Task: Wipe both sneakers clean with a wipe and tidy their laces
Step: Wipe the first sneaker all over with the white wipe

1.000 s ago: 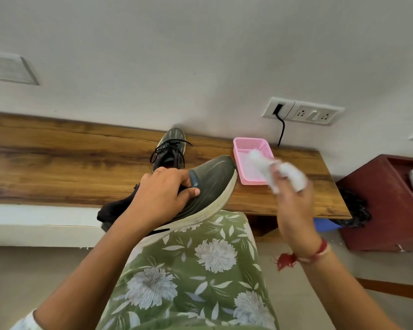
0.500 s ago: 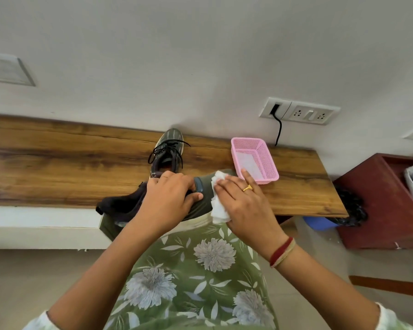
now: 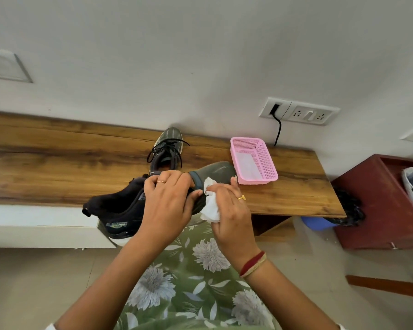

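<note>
A dark grey sneaker (image 3: 119, 210) with a pale sole lies on its side across my lap, toe pointing right. My left hand (image 3: 168, 206) grips its middle from above. My right hand (image 3: 229, 210) presses a crumpled white wipe (image 3: 210, 208) against the toe area (image 3: 215, 172). The second sneaker (image 3: 168, 151), with loose black laces, stands on the wooden shelf (image 3: 57, 163) behind, toe toward the wall.
A pink mesh basket (image 3: 254, 160) sits on the shelf right of the sneakers, below a wall socket with a black cable (image 3: 278, 129). A dark red cabinet (image 3: 379, 203) stands at the right, with a blue bin and a black bag beside it.
My right hand came down from beside the basket and brought the wipe onto the held sneaker's toe. The sneaker has tipped lower onto my lap.
</note>
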### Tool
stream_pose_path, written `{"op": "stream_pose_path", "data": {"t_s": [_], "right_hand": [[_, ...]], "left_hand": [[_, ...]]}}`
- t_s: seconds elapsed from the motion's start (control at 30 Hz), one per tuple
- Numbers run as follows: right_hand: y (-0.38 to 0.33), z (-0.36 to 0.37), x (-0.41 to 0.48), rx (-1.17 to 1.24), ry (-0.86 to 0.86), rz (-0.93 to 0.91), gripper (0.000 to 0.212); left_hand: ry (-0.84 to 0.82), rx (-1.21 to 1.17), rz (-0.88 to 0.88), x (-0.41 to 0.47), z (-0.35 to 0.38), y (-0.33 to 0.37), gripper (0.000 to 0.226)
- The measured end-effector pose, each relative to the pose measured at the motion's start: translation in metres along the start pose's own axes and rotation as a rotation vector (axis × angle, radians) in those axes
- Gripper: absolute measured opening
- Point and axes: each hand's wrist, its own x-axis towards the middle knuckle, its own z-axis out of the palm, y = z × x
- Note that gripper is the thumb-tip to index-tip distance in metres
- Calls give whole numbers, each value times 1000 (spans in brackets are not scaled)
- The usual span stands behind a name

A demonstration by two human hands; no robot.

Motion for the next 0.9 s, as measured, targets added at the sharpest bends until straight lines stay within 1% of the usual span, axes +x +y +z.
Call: {"op": "stream_pose_path", "data": {"t_s": [0.03,0.07,0.1,0.13,0.17,0.2,0.23,0.27,0.3,0.33,0.43,0.47,0.5,0.57,0.67,0.83,0.9], "right_hand": [[-4,-6,1,120,-9,50,17],[-7,-14,4,287,-8,138,17],[-10,-22,8,467,38,261,17],[-8,-30,15,649,148,415,16],[-4,-36,25,808,310,592,15],[2,-42,33,900,475,736,13],[9,-45,40,915,590,796,11],[14,-47,44,857,636,756,9],[16,-47,45,745,605,647,12],[17,-45,42,614,515,509,17],[22,-34,28,155,133,104,32],[25,-31,25,-15,47,-23,33],[28,-28,22,-144,3,-108,31],[26,-23,19,-292,-9,-136,27],[14,-16,13,-415,-15,-73,31],[-2,-7,9,-374,33,9,20],[-8,-4,9,-322,32,63,22]], "left_hand": [[14,33,11,1,-2,-1,26],[22,66,25,3,-5,-2,26],[21,94,39,5,-7,-3,26],[16,113,49,6,-10,-4,26],[12,124,56,7,-11,-5,26],[9,131,62,8,-12,-4,26],[8,135,68,8,-12,-4,26],[7,138,75,8,-12,-3,26],[6,140,83,7,-10,-1,26],[6,141,89,7,-9,1,25],[6,133,94,3,-2,4,24],[10,124,90,2,-1,4,24],[15,116,86,0,0,4,24],[28,119,86,-2,1,6,25],[61,140,74,-4,3,10,26],[127,94,34,-5,7,10,25],[132,84,35,-5,8,10,26]]}}
